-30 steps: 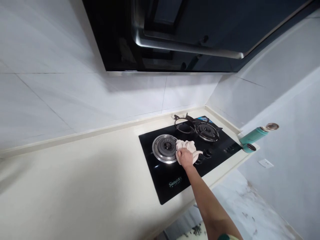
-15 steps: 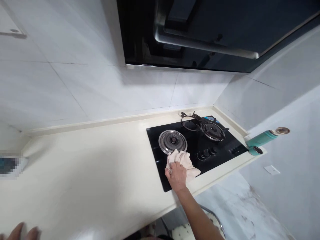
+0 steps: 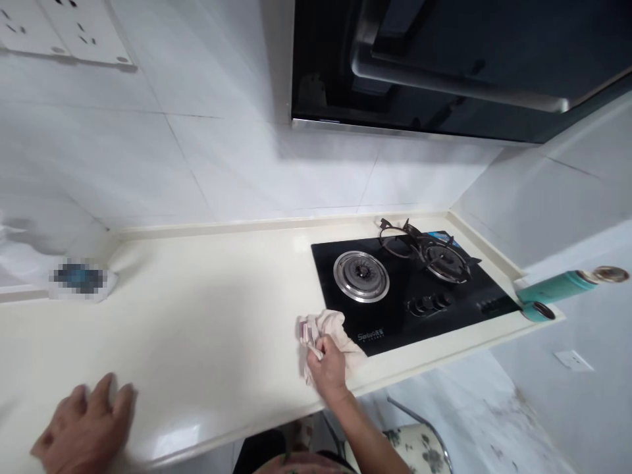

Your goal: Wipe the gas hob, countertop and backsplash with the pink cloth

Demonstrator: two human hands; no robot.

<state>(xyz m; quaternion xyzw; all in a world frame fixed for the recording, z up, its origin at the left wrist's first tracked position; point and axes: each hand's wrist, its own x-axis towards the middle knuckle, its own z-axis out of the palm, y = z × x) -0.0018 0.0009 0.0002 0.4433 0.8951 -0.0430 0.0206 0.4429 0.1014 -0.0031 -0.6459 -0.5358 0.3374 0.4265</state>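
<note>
My right hand (image 3: 326,370) is closed around a bunched, pale pink cloth (image 3: 332,324). The cloth lies across the front left corner of the black gas hob (image 3: 395,332) and the cream countertop (image 3: 217,329). On the hob, the left burner (image 3: 362,276) sits without a pan support over it. My left hand (image 3: 91,421) rests palm down on the counter at the lower left, fingers spread, holding nothing.
Black pan supports (image 3: 419,247) are around the right burner (image 3: 447,261). Teal canisters (image 3: 557,288) stand at the counter's right end. A dark range hood (image 3: 419,79) hangs above. A white bag (image 3: 29,263) is at far left. Below stands a flower-patterned chair (image 3: 419,451).
My right hand has drawn the cloth left off the hob onto its corner and the counter. The view has turned left, and my left hand shows more fully.
</note>
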